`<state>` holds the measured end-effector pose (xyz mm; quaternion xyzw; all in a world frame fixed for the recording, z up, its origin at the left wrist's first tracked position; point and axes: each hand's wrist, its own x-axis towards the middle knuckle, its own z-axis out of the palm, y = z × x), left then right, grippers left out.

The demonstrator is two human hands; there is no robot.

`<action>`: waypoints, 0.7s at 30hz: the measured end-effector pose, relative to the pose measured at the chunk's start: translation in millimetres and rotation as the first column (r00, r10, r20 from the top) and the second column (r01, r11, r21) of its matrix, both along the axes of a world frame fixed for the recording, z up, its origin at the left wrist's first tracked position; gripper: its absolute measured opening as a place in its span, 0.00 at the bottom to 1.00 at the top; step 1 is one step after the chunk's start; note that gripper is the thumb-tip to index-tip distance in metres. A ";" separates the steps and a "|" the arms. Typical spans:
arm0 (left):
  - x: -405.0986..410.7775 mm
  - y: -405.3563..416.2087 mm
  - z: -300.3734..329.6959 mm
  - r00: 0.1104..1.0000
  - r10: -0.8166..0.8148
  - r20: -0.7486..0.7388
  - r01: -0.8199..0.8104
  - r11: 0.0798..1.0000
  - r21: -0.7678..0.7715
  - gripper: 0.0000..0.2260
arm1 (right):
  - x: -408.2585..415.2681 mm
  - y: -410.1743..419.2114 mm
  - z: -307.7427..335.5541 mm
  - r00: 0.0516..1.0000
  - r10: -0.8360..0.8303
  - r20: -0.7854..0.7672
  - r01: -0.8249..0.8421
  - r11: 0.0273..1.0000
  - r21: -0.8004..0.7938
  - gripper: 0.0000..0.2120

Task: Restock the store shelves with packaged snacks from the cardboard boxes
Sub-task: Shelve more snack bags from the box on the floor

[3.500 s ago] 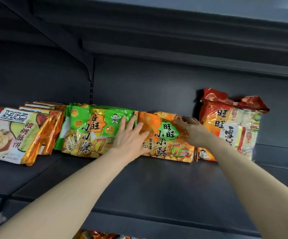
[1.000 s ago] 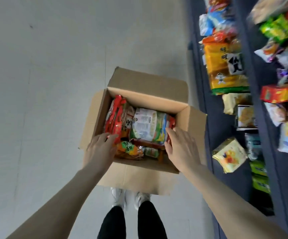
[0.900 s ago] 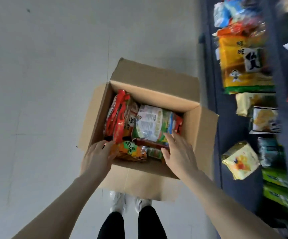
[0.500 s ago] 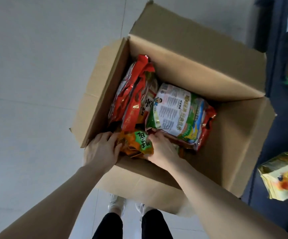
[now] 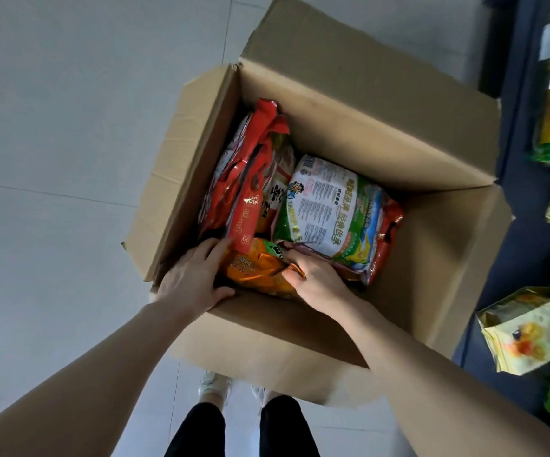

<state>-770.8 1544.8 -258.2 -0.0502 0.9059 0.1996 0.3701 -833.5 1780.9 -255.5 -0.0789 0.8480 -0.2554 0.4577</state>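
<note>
Now that the box (image 5: 382, 103) has been reached, the orange packet (image 5: 254, 268) at frame centre is grasped by the right hand (image 5: 313, 278) and steadied by the left hand (image 5: 194, 278); lifting seems next.

view: having left the shelf, now closing in over the cardboard box (image 5: 382, 133) | left hand (image 5: 194, 278): now pressing the orange snack bag (image 5: 254, 268) | right hand (image 5: 316, 282): now curling around the bag's right end
</note>
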 end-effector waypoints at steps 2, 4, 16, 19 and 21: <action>-11.2 3.9 2.3 0.997 -0.058 0.049 0.054 0.995 0.082 0.47 | -15.7 12.3 19.5 0.995 -0.060 0.083 0.060 0.998 -0.007 0.19; -19.8 9.1 5.5 0.996 -0.040 0.080 0.027 0.988 0.154 0.47 | -30.9 25.9 35.3 0.962 -0.193 0.191 0.198 0.980 -0.006 0.22; -60.0 34.8 64.7 0.872 0.451 0.193 -0.488 0.756 0.436 0.49 | -62.7 116.0 108.6 0.413 -0.857 0.308 0.907 0.418 -0.052 0.10; -69.5 37.3 90.6 0.814 0.537 0.220 -0.565 0.648 0.511 0.57 | -52.6 127.9 143.5 0.300 -0.889 0.346 0.952 0.302 -0.049 0.10; -78.0 43.7 124.7 0.734 0.573 0.365 -0.665 0.494 0.560 0.55 | -45.7 131.6 171.0 0.236 -0.895 0.378 0.971 0.231 -0.058 0.10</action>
